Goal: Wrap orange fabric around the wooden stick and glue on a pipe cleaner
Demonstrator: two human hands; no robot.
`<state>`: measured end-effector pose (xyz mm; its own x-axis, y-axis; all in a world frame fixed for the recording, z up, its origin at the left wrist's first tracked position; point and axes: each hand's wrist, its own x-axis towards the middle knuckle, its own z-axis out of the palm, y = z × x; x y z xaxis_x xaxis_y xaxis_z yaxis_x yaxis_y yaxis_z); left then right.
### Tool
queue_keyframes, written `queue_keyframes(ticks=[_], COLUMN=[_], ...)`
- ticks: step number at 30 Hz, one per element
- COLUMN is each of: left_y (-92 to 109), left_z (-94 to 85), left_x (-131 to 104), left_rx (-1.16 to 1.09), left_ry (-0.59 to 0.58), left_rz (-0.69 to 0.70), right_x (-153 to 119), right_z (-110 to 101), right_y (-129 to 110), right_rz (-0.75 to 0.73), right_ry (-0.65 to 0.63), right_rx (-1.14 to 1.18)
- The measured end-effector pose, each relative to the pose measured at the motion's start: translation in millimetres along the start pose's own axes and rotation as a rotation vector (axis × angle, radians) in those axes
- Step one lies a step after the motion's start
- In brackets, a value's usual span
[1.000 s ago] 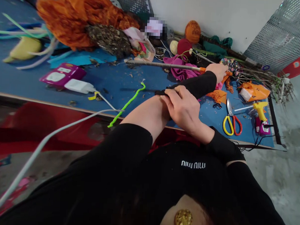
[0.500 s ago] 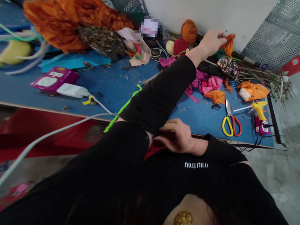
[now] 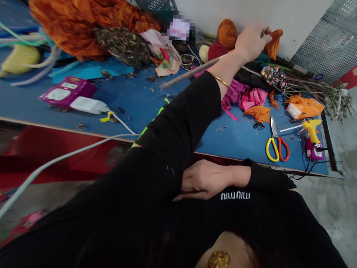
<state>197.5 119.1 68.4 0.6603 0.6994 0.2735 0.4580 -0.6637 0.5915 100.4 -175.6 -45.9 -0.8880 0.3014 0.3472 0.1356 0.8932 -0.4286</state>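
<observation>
My left hand (image 3: 252,41) is raised at the back of the table, its fingers pinched on a gathered piece of orange cloth (image 3: 274,44). A thin brown stick (image 3: 188,75) slants from my left wrist down to the left, roughly in line with the cloth; whether the two are joined is hidden by the hand. My right hand (image 3: 202,179) is in front of my body, its fingers bent against the black sleeve (image 3: 181,118) of my left arm near the elbow. Its fingertips are partly hidden. A gold bangle (image 3: 221,80) shows on my left wrist.
Scissors (image 3: 277,142) and a yellow glue gun (image 3: 311,130) lie at the right. Pink cloth (image 3: 253,98) and dry stems (image 3: 314,92) are behind them. At the left are a purple power strip (image 3: 67,91), a white cable (image 3: 48,166) and a heap of orange cloth (image 3: 74,23).
My left hand has shifted slightly up with the orange cloth. The stick and bangle have come into clearer view. My right hand has moved a little down, along the left sleeve.
</observation>
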Motion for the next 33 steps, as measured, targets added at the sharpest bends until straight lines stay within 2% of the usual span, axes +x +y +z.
queue_keyframes(ticks=[1,3,6,8,11,14,17,19,20,21,22,24,25,26,27,29,31,33], left_y=[0,4,14,19,20,15,9,8,8,9,10,14,15,17,18,18,15,11], left_z=[3.0,10.6,22.8,29.4,37.0,44.6,49.9,48.2,45.3,41.0,35.7,24.0,18.6,14.1,10.9,8.4,10.0,13.8], left_x=[-2,-9,-23,-32,-40,-40,-41,-49,-56,-64,-74,-93,-103,-111,-118,-126,-130,-132], left_rx=[0.050,0.152,0.264,0.305,0.320,0.311,0.246,0.168,0.120,0.064,-0.003,-0.169,-0.235,-0.273,-0.299,-0.340,-0.375,-0.395], left_ry=[0.036,0.104,0.067,0.031,0.002,-0.003,-0.038,-0.077,-0.104,-0.139,-0.184,-0.261,-0.287,-0.315,-0.325,-0.330,-0.320,-0.312], left_rz=[-0.034,-0.091,-0.047,-0.004,0.050,0.078,0.094,0.129,0.162,0.204,0.246,0.275,0.272,0.265,0.255,0.240,0.228,0.214], right_x=[0,-1,2,10,24,33,29,15,4,-11,-28,-68,-88,-105,-119,-136,-138,-133], right_z=[-7,-19,-33,-36,-34,-30,-29,-35,-41,-48,-57,-77,-87,-95,-102,-108,-105,-98], right_y=[-5,-10,-5,2,10,8,-3,-6,-5,-1,6,26,39,51,63,81,90,91], right_rz=[0.004,0.103,0.332,0.409,0.421,0.427,0.232,0.128,0.122,0.179,0.319,0.695,0.822,0.891,0.911,0.927,0.942,0.969], right_ry=[0.026,0.164,0.422,0.488,0.438,0.404,0.273,0.236,0.283,0.423,0.619,1.077,1.260,1.363,1.419,1.401,1.343,1.309], right_rx=[-0.038,-0.152,-0.298,-0.362,-0.393,-0.216,-0.038,-0.082,-0.143,-0.211,-0.290,-0.425,-0.462,-0.457,-0.411,-0.189,-0.029,0.009])
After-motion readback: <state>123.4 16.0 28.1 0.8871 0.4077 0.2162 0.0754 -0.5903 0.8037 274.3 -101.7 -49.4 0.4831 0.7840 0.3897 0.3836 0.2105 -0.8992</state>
